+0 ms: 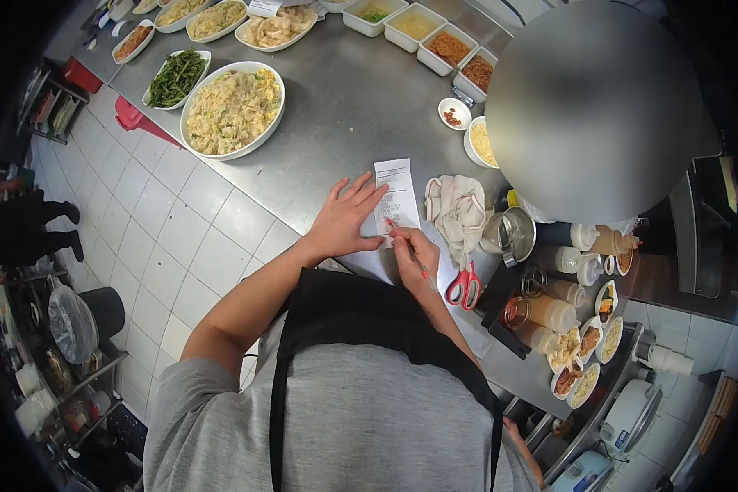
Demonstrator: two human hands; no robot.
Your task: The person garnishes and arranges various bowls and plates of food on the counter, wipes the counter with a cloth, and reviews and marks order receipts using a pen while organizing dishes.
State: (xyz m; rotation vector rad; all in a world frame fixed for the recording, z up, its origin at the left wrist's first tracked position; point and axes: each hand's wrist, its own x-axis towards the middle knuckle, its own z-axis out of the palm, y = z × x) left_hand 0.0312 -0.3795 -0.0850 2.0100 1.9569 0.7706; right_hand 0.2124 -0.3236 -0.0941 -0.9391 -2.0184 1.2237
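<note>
On the steel counter [328,107] lies a white printed receipt [398,197]. My left hand [348,217] rests flat at its left edge, fingers spread, fingertips on the paper. My right hand [415,256] is closed around a red pen [422,266], and the pen's tip is at the lower part of the receipt, where a red mark shows. Just right of the paper is a crumpled whitish cloth [455,209]. Red-handled scissors [463,289] lie below the cloth, near my right hand, their blades partly hidden.
A large bowl of fried rice [234,111] and a dish of greens [177,79] stand at the upper left. Metal bowls [512,234], sauce bottles [553,312] and small side dishes [584,385] are on the right. A person stands at the far left.
</note>
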